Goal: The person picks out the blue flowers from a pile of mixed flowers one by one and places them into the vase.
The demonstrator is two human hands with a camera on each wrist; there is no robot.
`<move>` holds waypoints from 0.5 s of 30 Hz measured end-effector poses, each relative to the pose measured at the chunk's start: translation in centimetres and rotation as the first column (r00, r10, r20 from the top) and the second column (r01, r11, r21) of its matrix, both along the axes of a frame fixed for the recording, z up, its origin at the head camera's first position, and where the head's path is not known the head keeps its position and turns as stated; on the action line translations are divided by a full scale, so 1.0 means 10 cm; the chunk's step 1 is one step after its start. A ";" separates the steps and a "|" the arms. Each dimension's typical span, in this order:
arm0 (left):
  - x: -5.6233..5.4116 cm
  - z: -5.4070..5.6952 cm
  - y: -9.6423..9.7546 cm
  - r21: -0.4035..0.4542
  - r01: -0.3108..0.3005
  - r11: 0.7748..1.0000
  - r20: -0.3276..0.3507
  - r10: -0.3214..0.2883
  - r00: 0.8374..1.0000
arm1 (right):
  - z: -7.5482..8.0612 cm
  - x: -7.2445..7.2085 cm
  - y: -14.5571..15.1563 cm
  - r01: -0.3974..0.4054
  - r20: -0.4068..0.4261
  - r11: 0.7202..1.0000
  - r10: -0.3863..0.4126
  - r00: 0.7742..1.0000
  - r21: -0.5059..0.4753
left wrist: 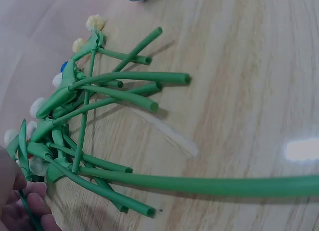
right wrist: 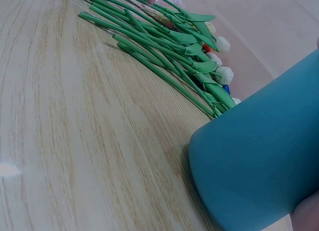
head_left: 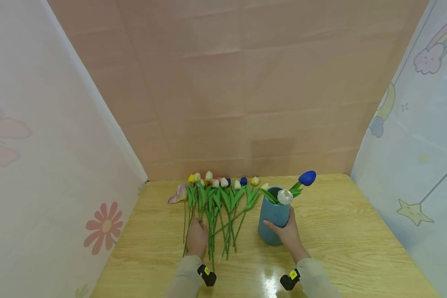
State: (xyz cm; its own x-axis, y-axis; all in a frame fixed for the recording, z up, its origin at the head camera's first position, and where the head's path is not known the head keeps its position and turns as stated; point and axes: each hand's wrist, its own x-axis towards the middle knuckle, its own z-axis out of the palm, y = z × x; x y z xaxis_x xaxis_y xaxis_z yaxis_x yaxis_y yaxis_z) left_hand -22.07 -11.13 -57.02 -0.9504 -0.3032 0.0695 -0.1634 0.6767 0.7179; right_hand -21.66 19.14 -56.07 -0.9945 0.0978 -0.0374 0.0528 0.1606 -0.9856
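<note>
With fingers and thumb around its side, my right hand (head_left: 290, 235) grips a blue vase (head_left: 272, 218) standing on the table. A blue tulip (head_left: 307, 178) and a white tulip (head_left: 284, 197) lean out of its mouth. To the left, my left hand (head_left: 197, 239) pinches a green tulip stem (left wrist: 30, 212) at the near left of a spread of tulips (head_left: 229, 200). These have white, yellow, pink and blue heads pointing to the back and stems pointing toward me. Which head belongs to the pinched stem is hidden among the leaves.
A pale purple flower (head_left: 178, 194) lies at the left end of the row. The wooden table (head_left: 346, 231) meets a brown backdrop (head_left: 242, 103) behind, with printed white sheets on both sides. One long stem (left wrist: 224, 185) reaches nearer than the others.
</note>
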 end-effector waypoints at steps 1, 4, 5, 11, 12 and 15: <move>0.00 -0.01 0.00 0.004 0.001 1.000 0.006 -0.001 1.000 | -0.01 0.00 0.00 0.001 -0.002 1.000 -0.001 1.000 0.001; 0.00 -0.01 -0.01 0.022 0.011 1.000 0.006 -0.011 1.000 | -0.01 0.00 0.00 0.007 -0.013 1.000 -0.007 1.000 0.001; 0.00 -0.01 -0.01 0.031 0.012 0.999 0.009 -0.013 1.000 | -0.01 0.01 -0.01 0.008 -0.014 1.000 -0.008 1.000 0.002; -0.01 0.01 0.01 0.016 -0.022 1.000 -0.053 0.023 0.998 | -0.01 0.00 0.00 0.011 -0.004 1.000 -0.011 1.000 0.009; -0.01 0.02 0.02 0.002 -0.030 1.000 -0.072 0.030 0.997 | -0.01 0.00 0.00 0.010 -0.003 1.000 -0.010 1.000 0.009; -0.02 0.03 0.04 -0.046 -0.053 0.998 -0.128 0.046 0.991 | -0.01 0.00 0.00 0.008 0.001 1.000 -0.008 1.000 0.005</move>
